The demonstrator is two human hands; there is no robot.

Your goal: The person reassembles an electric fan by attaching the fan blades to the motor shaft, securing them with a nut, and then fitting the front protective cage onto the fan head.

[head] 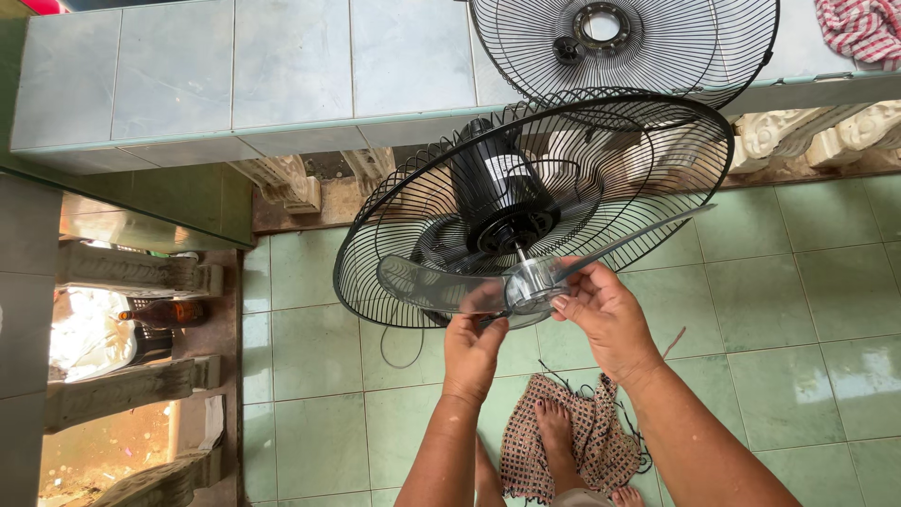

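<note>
Both gripping the clear plastic fan blade (526,282) at its hub: left hand (474,343) beneath, right hand (605,314) alongside, steadying it at the motor shaft inside the black wire rear guard (394,225).

both forearms raised, left hand (472,343) grip closed, right hand (605,310) fingers curled, pinching

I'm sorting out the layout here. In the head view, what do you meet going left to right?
Brown bottle → left hand → clear fan blade hub → right hand → red checked cloth.
</note>
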